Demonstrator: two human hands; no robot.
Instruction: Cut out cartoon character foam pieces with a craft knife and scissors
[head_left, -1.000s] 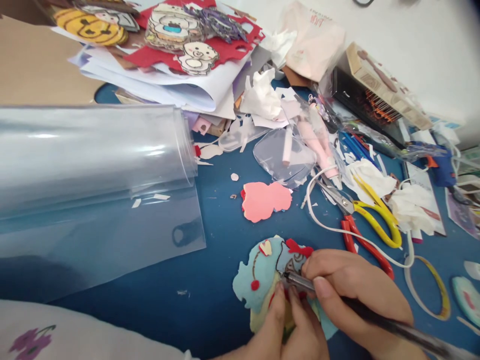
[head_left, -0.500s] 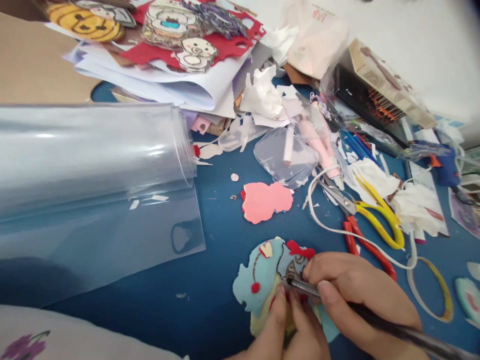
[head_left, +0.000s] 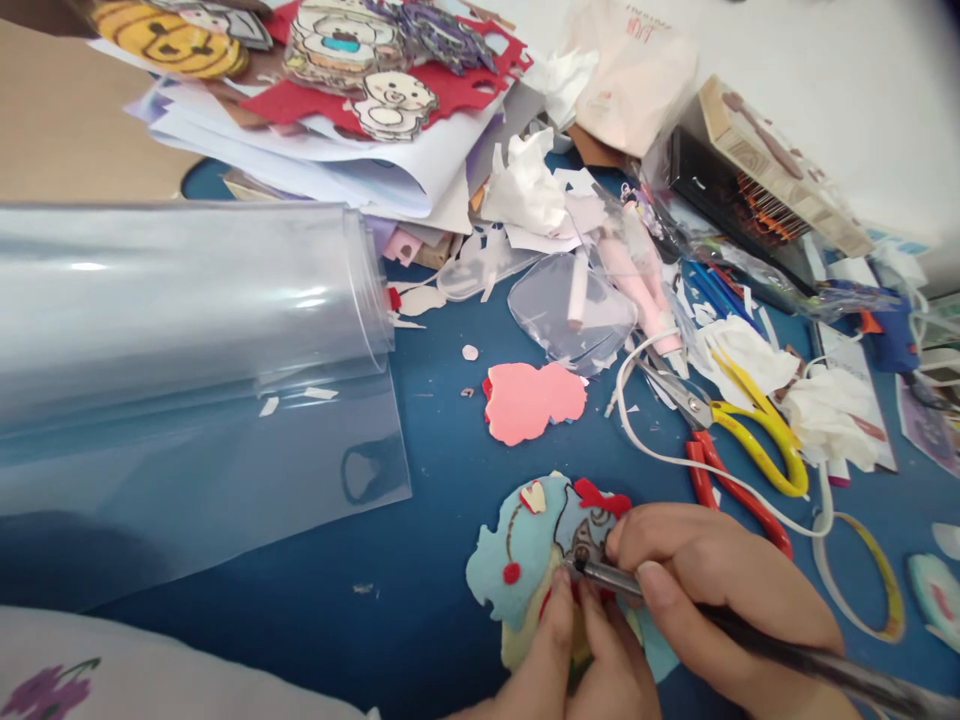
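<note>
The flat, pale-blue felt-like cutout (head_left: 491, 570) looks soft — best pinned where left fingers (head_left: 553, 615) press; right fingers (head_left: 652, 530) pinch a black pen (head_left: 784, 648).

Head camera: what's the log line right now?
Left hand: touching light-blue cutout | Right hand: gripping pen-like tool, tip at light-blue cutout | Nearby: pink cutout, yellow-handled scissors

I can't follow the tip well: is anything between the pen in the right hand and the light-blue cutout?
Nothing visible is. The pen, in the right hand, has its tip right at the light-blue cutout. The left hand touches the cutout too, its fingers beside the tip.
</note>
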